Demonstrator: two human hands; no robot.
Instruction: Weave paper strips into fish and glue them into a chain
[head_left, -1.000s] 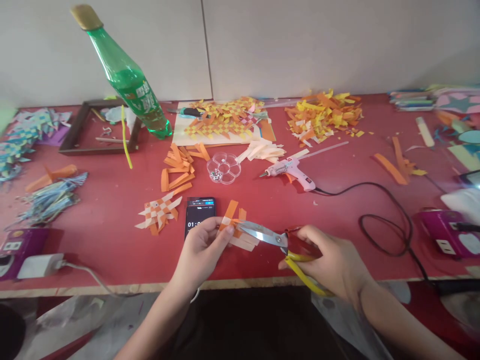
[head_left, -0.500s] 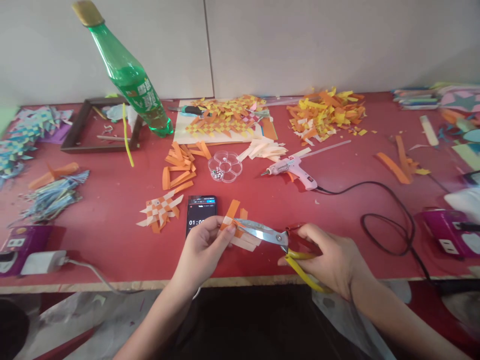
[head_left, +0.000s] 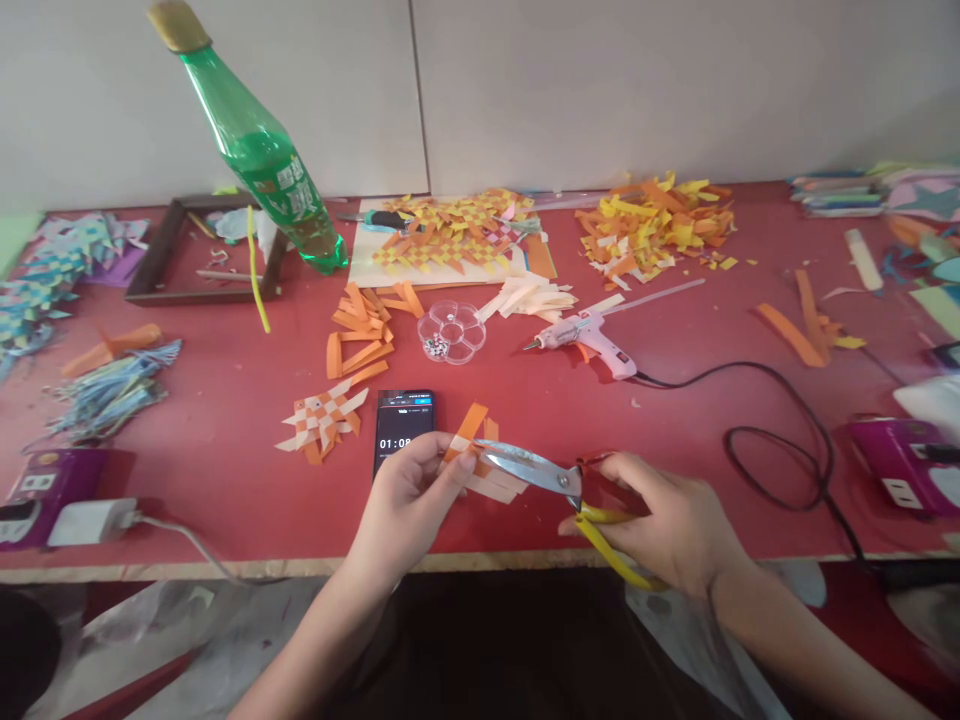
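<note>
My left hand [head_left: 420, 495] pinches a small woven piece of orange and cream paper strips [head_left: 491, 484] between thumb and fingers. In my right hand [head_left: 671, 515] are scissors [head_left: 536, 470] with yellow handles, their blades pointing left. The blade tips lie against the woven paper, close to my left thumb; whether they have paper between them I cannot tell. Just behind my left hand lies a phone [head_left: 405, 420] showing a running timer, partly covered by the fingers. A finished-looking woven orange and cream paper fish [head_left: 324, 420] rests to the left of the phone.
Orange strips [head_left: 360, 325], cream strips [head_left: 529, 297] and a clear flower-shaped bead tray [head_left: 452, 333] lie ahead. A pink glue gun [head_left: 589, 338] trails a black cable on the right. A green bottle [head_left: 277, 170] stands at the back left beside a dark frame [head_left: 195, 297]. Paper scraps [head_left: 656, 230] lie behind.
The scissors' tips have shifted slightly along the woven paper, and a small orange strip end seen beyond the blades before no longer shows. Both hands keep their hold.
</note>
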